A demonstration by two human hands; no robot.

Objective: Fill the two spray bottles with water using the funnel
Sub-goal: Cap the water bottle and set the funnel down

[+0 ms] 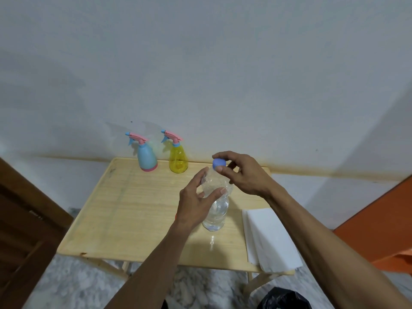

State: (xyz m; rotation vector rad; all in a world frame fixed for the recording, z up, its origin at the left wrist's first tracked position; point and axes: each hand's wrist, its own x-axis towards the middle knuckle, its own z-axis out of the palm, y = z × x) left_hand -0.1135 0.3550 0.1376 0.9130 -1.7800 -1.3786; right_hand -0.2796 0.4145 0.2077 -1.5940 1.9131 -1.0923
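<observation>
A clear plastic water bottle stands on the wooden table, partly filled with water. My left hand is around its upper body, thumb and fingers on either side. My right hand pinches the bottle's blue cap at the top. At the table's back edge stand a light blue spray bottle and a yellow see-through spray bottle, both with pink trigger heads on. A small orange thing peeks out behind my left wrist; I cannot tell what it is.
A folded white cloth lies on the table's right side, overhanging the front edge. A white wall stands close behind the table. Dark wooden furniture is at the left, an orange surface at the right, a black bag on the floor.
</observation>
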